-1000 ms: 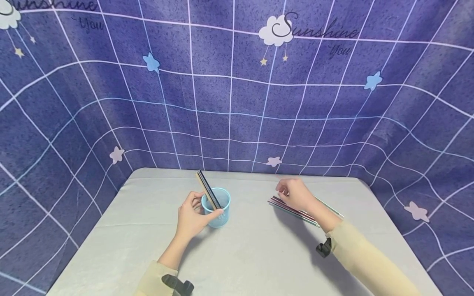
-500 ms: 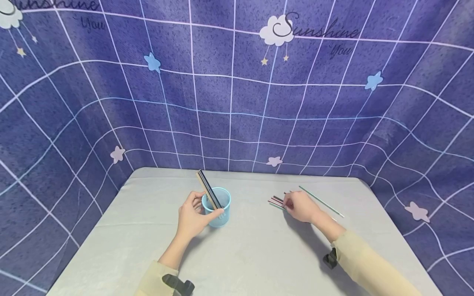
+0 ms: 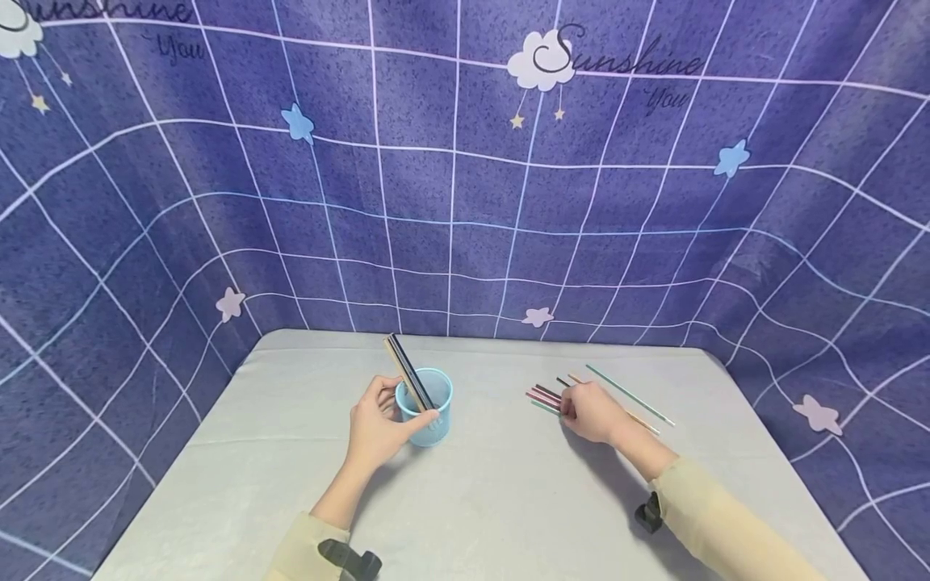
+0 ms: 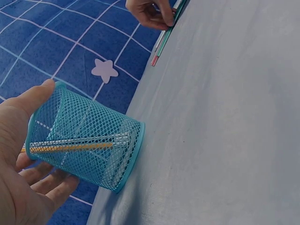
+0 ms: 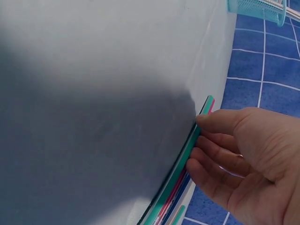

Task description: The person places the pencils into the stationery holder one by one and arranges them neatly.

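A loose bunch of pencils lies on the counter, toward its far right corner, and the right hand has thumb and fingertips pinched on a green pencil; how firmly, I cannot tell. The others lie so close alongside that the fingers could easily catch an extra one or push the bunch askew. A tan pencil runs partly under that hand, so a low sweep would probably roll it, perhaps toward the right edge; a second green pencil, apart and nearer the corner, is less exposed. Left of the counter's middle, toward the far edge, stands a blue mesh cup, clasped between the thumb and fingers of the left hand. The pencils inside all lean over the rim to the far left, beside those fingers; that lopsided load looks likely to tip so light a cup if the clasp loosens, or a knock could scatter them.
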A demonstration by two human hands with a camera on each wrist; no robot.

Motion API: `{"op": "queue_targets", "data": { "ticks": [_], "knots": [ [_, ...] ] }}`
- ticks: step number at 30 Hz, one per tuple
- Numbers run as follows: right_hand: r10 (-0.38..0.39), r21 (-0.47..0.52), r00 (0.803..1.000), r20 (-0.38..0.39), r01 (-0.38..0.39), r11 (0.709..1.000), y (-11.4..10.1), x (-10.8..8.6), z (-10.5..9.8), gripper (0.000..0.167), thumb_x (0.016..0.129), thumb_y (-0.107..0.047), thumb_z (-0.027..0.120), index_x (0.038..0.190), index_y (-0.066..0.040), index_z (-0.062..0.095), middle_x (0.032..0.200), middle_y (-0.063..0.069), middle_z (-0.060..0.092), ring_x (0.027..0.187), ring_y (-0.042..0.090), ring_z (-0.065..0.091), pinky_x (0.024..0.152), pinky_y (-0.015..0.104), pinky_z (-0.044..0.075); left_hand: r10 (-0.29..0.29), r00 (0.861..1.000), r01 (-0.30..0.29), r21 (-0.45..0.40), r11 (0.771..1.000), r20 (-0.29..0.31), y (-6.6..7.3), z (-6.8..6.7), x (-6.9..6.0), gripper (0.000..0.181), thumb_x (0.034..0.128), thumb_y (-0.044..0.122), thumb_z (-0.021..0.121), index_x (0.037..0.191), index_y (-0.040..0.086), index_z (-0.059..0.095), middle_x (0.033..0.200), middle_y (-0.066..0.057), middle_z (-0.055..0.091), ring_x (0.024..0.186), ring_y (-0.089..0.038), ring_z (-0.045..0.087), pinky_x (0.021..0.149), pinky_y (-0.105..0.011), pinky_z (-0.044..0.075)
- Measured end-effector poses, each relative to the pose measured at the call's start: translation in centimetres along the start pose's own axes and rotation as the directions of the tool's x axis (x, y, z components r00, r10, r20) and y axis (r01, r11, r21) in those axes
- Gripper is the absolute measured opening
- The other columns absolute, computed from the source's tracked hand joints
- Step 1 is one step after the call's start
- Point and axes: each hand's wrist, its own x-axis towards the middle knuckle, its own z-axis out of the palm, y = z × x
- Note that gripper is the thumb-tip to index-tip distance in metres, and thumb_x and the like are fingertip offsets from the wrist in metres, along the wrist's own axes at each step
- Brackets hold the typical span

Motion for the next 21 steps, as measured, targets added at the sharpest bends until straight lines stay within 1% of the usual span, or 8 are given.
{"op": "queue_targets", "data": {
  "ticks": [4, 8, 10, 13, 17, 21],
  "knots": [
    [0.034, -0.014, 0.999, 0.027, -0.033, 0.999, -0.1, 0.1, 0.0, 0.014, 0.084, -0.004, 0.085, 0.079, -0.009, 0.073, 0.067, -0.005, 0.068, 0.06, 0.003, 0.055, 0.058, 0.023, 0.055, -0.002, 1.0, 0.002, 0.001, 1.0, 0.001, 0.0, 0.0, 0.0, 0.071, 0.0707, 0.029, 0.102, 0.122, 0.001, 0.061, 0.137, -0.02, 0.072, 0.126, -0.039, 0.072, 0.106, -0.048, 0.062],
    [0.052, -0.034, 0.998, 0.045, -0.05, 0.998, -0.2, 0.1, 0.1, 0.014, 0.085, -0.004, 0.084, 0.079, -0.009, 0.073, 0.069, -0.004, 0.07, 0.061, 0.005, 0.057, 0.06, 0.025, 0.058, -0.002, 1.0, 0.002, 0.004, 1.0, 0.006, 0.0, -0.1, 0.0, 0.071, 0.0707, 0.029, 0.102, 0.122, 0.001, 0.061, 0.138, -0.02, 0.071, 0.126, -0.038, 0.072, 0.106, -0.047, 0.062],
    [0.041, -0.039, 0.998, 0.046, -0.039, 0.998, -0.2, 0.1, 0.0, 0.013, 0.085, -0.003, 0.083, 0.079, -0.009, 0.073, 0.07, -0.002, 0.071, 0.062, 0.007, 0.06, 0.061, 0.026, 0.06, -0.004, 1.0, 0.004, 0.009, 1.0, 0.005, 0.0, -0.1, 0.0, 0.071, 0.0707, 0.03, 0.102, 0.122, 0.002, 0.061, 0.138, -0.019, 0.071, 0.126, -0.038, 0.072, 0.106, -0.047, 0.062],
    [0.034, -0.016, 0.998, 0.055, -0.034, 0.999, -0.3, 0.3, -0.3, 0.012, 0.085, -0.003, 0.083, 0.079, -0.008, 0.074, 0.071, -0.001, 0.073, 0.062, 0.007, 0.061, 0.062, 0.029, 0.061, -0.003, 1.0, 0.003, 0.013, 1.0, 0.001, 0.0, -0.1, 0.0, 0.071, 0.0706, 0.031, 0.102, 0.122, 0.003, 0.061, 0.138, -0.02, 0.072, 0.126, -0.039, 0.072, 0.106, -0.048, 0.062],
    [0.026, 0.024, 0.999, 0.035, -0.027, 0.999, -0.5, 1.1, -1.1, 0.012, 0.086, -0.002, 0.081, 0.08, -0.008, 0.072, 0.07, -0.001, 0.071, 0.063, 0.007, 0.058, 0.064, 0.031, 0.059, -0.003, 1.0, 0.003, 0.01, 1.0, 0.001, 0.0, -0.1, 0.0, 0.072, 0.0704, 0.03, 0.102, 0.122, 0.002, 0.061, 0.136, -0.021, 0.072, 0.124, -0.039, 0.072, 0.105, -0.049, 0.063],
    [0.015, 0.041, 1.0, -0.021, -0.014, 0.999, -0.9, 2.4, -2.2, 0.015, 0.088, -0.003, 0.078, 0.079, -0.01, 0.069, 0.07, -0.003, 0.066, 0.064, 0.008, 0.054, 0.063, 0.031, 0.054, 0.005, 1.0, -0.005, 0.008, 1.0, 0.003, -0.2, 0.0, 0.0, 0.071, 0.0711, 0.029, 0.102, 0.122, 0.001, 0.061, 0.136, -0.021, 0.072, 0.124, -0.039, 0.073, 0.104, -0.048, 0.063]
  ]
}}
